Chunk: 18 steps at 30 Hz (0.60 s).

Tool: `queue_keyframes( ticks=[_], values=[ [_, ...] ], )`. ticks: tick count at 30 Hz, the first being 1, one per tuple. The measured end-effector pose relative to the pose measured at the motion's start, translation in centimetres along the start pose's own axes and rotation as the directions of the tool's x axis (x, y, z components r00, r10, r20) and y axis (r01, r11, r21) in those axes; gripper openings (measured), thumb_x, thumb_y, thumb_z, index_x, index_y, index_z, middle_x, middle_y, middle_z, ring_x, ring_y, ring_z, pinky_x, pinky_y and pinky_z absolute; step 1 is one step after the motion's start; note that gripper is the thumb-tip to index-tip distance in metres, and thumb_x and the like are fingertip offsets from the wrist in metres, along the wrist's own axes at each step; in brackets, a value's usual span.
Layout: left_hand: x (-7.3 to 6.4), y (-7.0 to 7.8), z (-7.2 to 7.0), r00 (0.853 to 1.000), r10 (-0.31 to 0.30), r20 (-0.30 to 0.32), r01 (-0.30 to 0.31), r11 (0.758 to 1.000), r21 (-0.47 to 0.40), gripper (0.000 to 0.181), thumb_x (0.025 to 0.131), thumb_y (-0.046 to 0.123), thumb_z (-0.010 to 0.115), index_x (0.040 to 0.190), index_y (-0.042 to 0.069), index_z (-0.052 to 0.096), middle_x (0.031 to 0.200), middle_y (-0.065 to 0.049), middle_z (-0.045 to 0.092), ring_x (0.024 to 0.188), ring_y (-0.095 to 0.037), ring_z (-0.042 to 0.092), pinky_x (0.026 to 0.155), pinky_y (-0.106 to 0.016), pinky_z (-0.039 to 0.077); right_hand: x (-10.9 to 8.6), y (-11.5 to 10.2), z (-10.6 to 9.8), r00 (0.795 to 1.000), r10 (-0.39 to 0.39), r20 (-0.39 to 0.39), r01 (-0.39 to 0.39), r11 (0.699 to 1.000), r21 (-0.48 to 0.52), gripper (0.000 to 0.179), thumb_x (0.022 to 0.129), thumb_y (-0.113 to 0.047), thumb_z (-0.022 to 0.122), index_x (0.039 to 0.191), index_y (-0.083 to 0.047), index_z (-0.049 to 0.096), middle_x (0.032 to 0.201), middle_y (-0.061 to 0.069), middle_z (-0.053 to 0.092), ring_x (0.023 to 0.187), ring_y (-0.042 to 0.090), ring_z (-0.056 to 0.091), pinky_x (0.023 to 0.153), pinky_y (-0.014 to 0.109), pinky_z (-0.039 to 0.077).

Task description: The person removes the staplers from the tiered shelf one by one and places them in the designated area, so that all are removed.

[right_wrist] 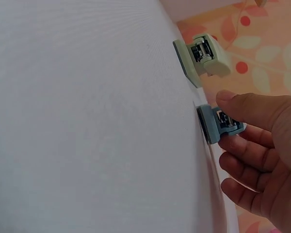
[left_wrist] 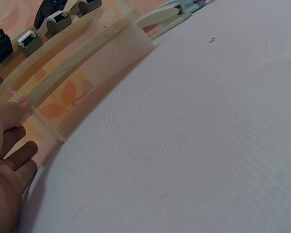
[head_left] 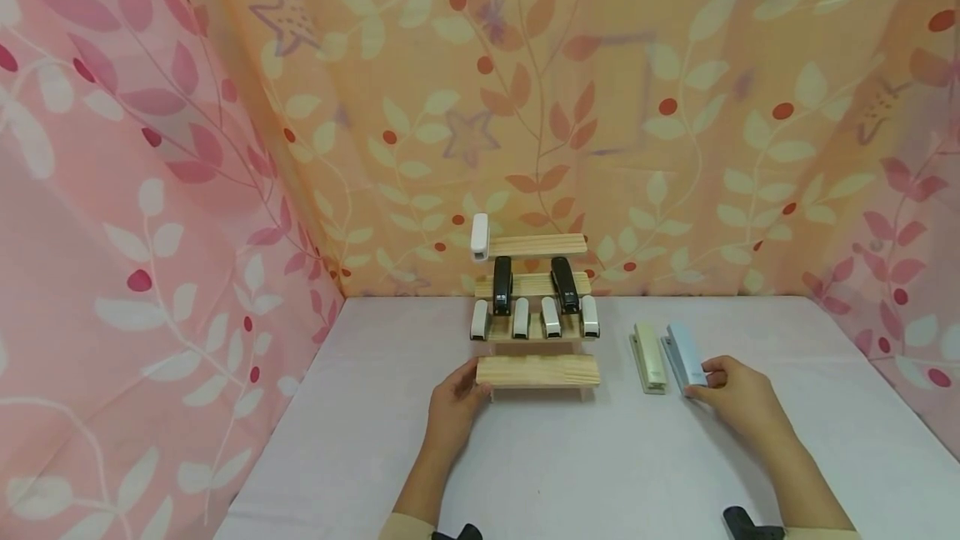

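A light wooden tiered rack (head_left: 537, 372) stands on the white-covered table. My left hand (head_left: 453, 407) holds the left end of its lowest board, with the thumb (left_wrist: 17, 104) against the board's edge. To the right of the rack, my right hand (head_left: 738, 398) pinches the near end of a light blue stapler (head_left: 684, 357) between thumb and fingers. In the right wrist view the blue stapler (right_wrist: 216, 125) sits on the table, its front end facing the camera. Beside it, on the left, lies a pale green stapler (head_left: 648, 358), apart from the hand.
On the rack's upper boards stand a white stapler (head_left: 480, 237) at the top left, two black staplers (head_left: 502, 286), and several small white staplers (head_left: 521, 319) in a row. A patterned curtain (head_left: 420, 148) hangs behind the table and along its sides.
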<state>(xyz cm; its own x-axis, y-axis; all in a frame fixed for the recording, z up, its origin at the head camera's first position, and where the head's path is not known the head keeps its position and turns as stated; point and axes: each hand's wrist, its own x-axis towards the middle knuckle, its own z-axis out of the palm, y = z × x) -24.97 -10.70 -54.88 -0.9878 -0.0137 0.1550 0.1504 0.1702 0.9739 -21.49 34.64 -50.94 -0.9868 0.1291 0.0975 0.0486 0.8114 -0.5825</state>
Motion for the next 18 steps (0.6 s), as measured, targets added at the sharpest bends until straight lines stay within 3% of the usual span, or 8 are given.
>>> queue_keyframes(
  ticks=[18],
  values=[
    [-0.11, -0.09, 0.07, 1.0, 0.008, -0.005, -0.009, 0.998, -0.06, 0.057, 0.088, 0.018, 0.081, 0.141, 0.007, 0.061, 0.143, -0.013, 0.061, 0.137, -0.03, 0.055, 0.112, -0.036, 0.047, 0.2, 0.26, -0.03, 0.999, 0.026, 0.038, -0.026, 1.0, -0.002, 0.066, 0.084, -0.041, 0.084, 0.12, 0.008, 0.058, 0.097, 0.018, 0.07, 0.083, 0.026, 0.062, 0.067, 0.036, 0.054]
  ],
)
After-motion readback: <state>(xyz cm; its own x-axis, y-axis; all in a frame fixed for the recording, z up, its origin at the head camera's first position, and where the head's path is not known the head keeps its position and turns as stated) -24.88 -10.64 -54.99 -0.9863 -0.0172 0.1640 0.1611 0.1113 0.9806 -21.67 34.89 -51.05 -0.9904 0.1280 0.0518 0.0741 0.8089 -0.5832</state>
